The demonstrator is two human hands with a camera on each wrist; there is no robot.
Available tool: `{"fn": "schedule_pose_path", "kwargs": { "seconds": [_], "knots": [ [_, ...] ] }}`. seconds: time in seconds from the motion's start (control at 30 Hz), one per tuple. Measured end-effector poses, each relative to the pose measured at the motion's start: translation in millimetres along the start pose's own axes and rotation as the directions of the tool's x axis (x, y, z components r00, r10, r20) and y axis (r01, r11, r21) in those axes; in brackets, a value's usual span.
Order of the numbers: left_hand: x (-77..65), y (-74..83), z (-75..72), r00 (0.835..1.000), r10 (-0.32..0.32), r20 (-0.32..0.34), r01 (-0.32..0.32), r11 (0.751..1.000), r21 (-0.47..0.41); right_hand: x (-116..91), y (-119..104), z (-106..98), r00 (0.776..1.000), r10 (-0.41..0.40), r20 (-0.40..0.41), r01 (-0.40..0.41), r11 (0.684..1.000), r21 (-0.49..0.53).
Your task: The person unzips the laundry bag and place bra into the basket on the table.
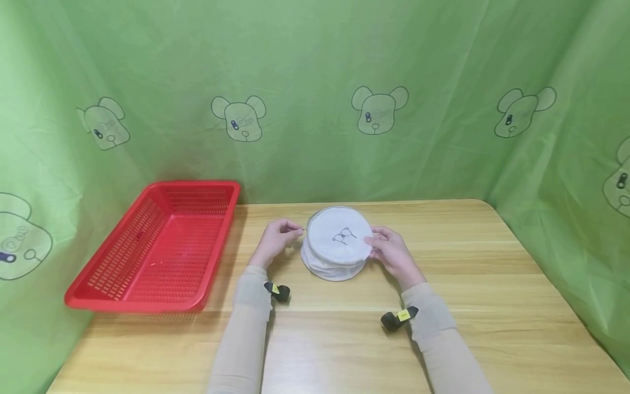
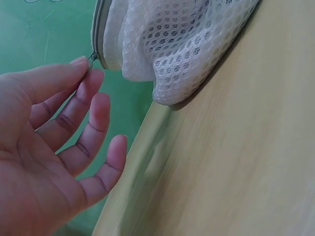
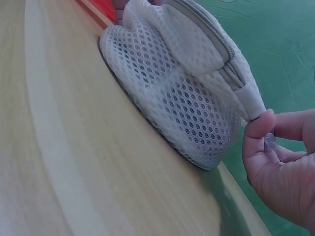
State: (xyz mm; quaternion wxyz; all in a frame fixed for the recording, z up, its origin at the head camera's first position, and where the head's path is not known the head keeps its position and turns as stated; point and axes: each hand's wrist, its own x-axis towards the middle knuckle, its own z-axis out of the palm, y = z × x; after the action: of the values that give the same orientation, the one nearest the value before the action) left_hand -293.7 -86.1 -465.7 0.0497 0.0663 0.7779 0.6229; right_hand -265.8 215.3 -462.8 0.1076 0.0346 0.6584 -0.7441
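A round white mesh laundry bag [image 1: 334, 241] with a dark printed motif on its top stands on the wooden table. My left hand [image 1: 276, 241] is at its left edge, pinching the small zipper pull [image 2: 90, 60] between thumb and index finger, with the other fingers spread loosely. On the opposite side my right hand [image 1: 391, 253] grips the rim, its thumb and fingers on the fabric tab [image 3: 252, 102] where the zipper ends. The mesh side [image 3: 167, 88] sags in folds under the lifted, tilted top. A grey zipper [image 3: 206, 32] runs around the rim.
A red perforated plastic basket [image 1: 216, 273] stands at the left of the table [image 1: 334, 350]. Green curtains [image 1: 305, 65] printed with bear heads hang behind and at both sides. A black strap camera [image 1: 278, 292] sits on each wrist.
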Motion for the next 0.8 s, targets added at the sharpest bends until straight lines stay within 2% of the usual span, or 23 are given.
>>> {"fn": "schedule_pose_path", "kwargs": {
  "seconds": [0.4,0.8],
  "knots": [
    [-2.0,0.5,-3.4,0.998,0.029,0.051,-0.030,0.999,0.015,2.0,0.0,1.0,0.999,0.002,-0.053,-0.001,1.000,0.028],
    [-4.2,1.8,-5.3,0.995,0.015,0.097,-0.021,0.998,0.055,1.2,-0.5,2.2,0.996,0.019,-0.085,-0.017,1.000,0.025]
  ]
}}
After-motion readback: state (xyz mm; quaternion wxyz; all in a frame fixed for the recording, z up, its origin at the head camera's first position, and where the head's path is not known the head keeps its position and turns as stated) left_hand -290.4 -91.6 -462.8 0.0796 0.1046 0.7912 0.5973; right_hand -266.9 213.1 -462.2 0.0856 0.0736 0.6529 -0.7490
